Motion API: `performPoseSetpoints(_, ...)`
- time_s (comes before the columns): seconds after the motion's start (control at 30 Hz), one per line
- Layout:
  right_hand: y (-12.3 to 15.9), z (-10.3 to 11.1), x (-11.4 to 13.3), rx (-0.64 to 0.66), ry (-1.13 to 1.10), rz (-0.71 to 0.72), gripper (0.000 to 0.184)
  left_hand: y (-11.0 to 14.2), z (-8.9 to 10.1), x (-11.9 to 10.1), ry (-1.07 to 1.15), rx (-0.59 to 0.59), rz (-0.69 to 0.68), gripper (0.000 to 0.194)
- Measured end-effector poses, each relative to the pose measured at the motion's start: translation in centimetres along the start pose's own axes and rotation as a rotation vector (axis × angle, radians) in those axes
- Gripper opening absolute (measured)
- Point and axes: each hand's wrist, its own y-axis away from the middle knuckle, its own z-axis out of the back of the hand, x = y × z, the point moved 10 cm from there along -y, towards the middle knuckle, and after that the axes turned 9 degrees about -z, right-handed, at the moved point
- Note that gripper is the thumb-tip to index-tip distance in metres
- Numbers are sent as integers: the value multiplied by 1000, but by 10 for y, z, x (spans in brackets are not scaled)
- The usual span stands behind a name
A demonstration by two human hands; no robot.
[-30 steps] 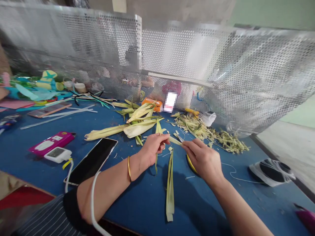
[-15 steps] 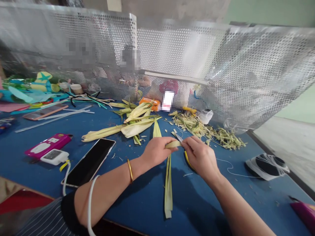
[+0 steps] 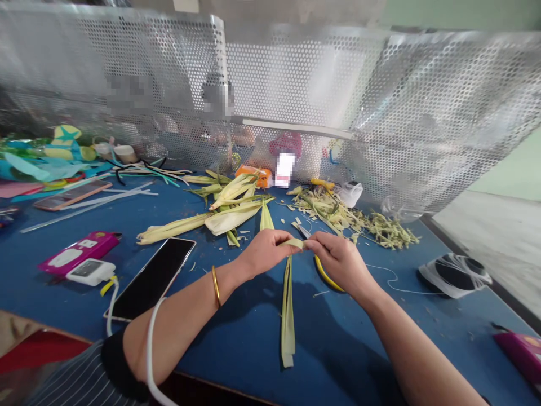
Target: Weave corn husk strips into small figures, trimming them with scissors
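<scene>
My left hand (image 3: 266, 252) is closed, pinching a pale corn husk strip (image 3: 293, 243) between thumb and fingers. At the strip's right end, the fingertips of my right hand (image 3: 338, 256) are pressed together on it. A long folded husk piece (image 3: 288, 327) runs toward me from beneath my left hand, and a green-tinged husk (image 3: 266, 216) shows just beyond that hand. Scissors with a yellow handle (image 3: 324, 275) lie on the table, partly hidden under my right hand, blades pointing away.
Corn husks (image 3: 236, 211) are piled ahead, with husk scraps (image 3: 338, 211) to their right. A black phone (image 3: 152, 279), a magenta power bank (image 3: 80, 251) and a white cable lie left. A thread spool (image 3: 454, 275) stands right. Perforated metal panels (image 3: 291, 79) border the back.
My right fingertips have shifted a little left along the husk strip, closer to my left hand. More of the scissors' yellow handle shows. The whole view has shifted slightly.
</scene>
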Motion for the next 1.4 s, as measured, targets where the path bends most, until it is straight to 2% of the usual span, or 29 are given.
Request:
performPoseSetpoints(0.07, -1, 0, -4, 7, 2, -43, 36, 1, -1, 7, 96, -9, 60, 35)
performPoseSetpoints(0.23, -4, -3, -13, 10, -186, -92, 26, 2, 7, 19, 45, -94, 115, 37)
performPoseSetpoints(0.4, -4, 5, -11, -35, -298, -40, 23, 2, 8, 22, 31, -95, 124, 32)
performPoseSetpoints(0.5, -6, 14, -26, -68, -332, -160, 24, 2, 13, 22, 13, -120, 137, 31)
performPoseSetpoints(0.6, -8, 26, -50, -136, -573, -310, 25, 2, 20, 21, 60, -187, 145, 30)
performPoseSetpoints(0.7, -7, 33, -79, -307, -968, -427, 30, 4, 21, 24, 181, -229, 203, 27)
performPoseSetpoints(0.77, -3, 27, -96, -398, -1164, -514, 32, 5, 21, 27, 277, -259, 237, 25)
performPoseSetpoints(0.8, -2, 20, -100, -394, -1210, -561, 32, 6, 20, 28, 325, -271, 248, 24)
performPoseSetpoints(0.87, -3, 4, -95, -288, -1210, -602, 34, 7, 17, 30, 397, -282, 263, 22)
performPoseSetpoints(0.9, -4, -3, -86, -216, -1179, -578, 36, 7, 15, 31, 412, -279, 273, 22)
performPoseSetpoints(0.97, -7, -9, -64, -103, -1120, -452, 36, 8, 9, 33, 398, -244, 288, 23)
performPoseSetpoints(1.03, -8, -6, -47, -80, -1104, -324, 28, 8, 0, 32, 365, -158, 289, 25)
performPoseSetpoints(1.13, -7, 13, -47, -190, -1168, -244, 25, 7, -10, 28, 368, -60, 264, 27)
performPoseSetpoints(1.2, -4, 33, -56, -328, -1214, -231, 27, 5, -4, 28, 424, -121, 250, 29)
performPoseSetpoints(1.27, 1, 51, -63, -453, -1189, -229, 27, 3, 9, 30, 545, -245, 231, 34)
performPoseSetpoints(1.33, 5, 62, -58, -501, -1013, -228, 26, 1, 17, 31, 727, -353, 210, 38)
performPoseSetpoints(1.4, 3, 55, -39, -401, -721, -202, 25, -1, 20, 30, 892, -409, 188, 42)
